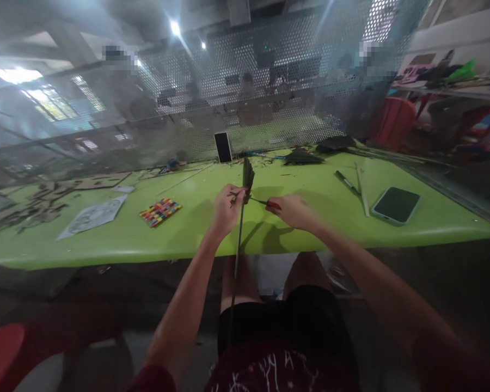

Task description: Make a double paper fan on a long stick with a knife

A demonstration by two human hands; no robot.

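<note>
My left hand (226, 209) is closed around a long thin dark stick (239, 245) that runs from my lap up past the edge of the green table (147, 239). A dark flat leaf-like piece (248, 174) sits at the stick's top end, standing upright above my fingers. My right hand (294, 211) is closed on a small red-handled tool (269, 204), likely scissors, whose tip points left and meets the stick just beside my left hand. Both hands hover over the table's near edge.
On the table lie a phone (396, 205) at right, a pen (347, 182), a wooden strip (362, 190), a multicoloured block (160, 211), a printed sheet (93, 216) and cardboard cut-outs (44, 198). Another phone (222, 147) leans on the perforated screen (294, 81). A red stool (2, 354) stands lower left.
</note>
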